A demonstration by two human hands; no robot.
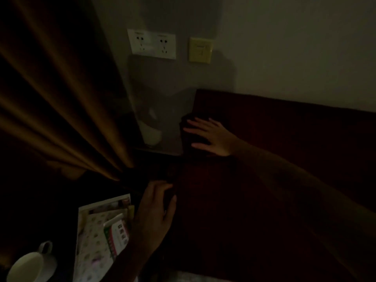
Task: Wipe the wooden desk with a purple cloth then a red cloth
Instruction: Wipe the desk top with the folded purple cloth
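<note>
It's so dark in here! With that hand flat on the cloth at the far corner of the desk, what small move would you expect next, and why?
Probably a sweep of the right hand back toward the person, dragging the dark cloth along the wooden desk. The fingers lie flat on the cloth, which sits at the desk's far left corner, so nearly all the surface lies nearer. The left hand rests at the desk's left edge. The cloth's colour cannot be told.

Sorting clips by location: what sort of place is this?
Probably a dim bedroom or hotel room: a curtain, wall sockets above a wooden desk, and a mug.
</note>
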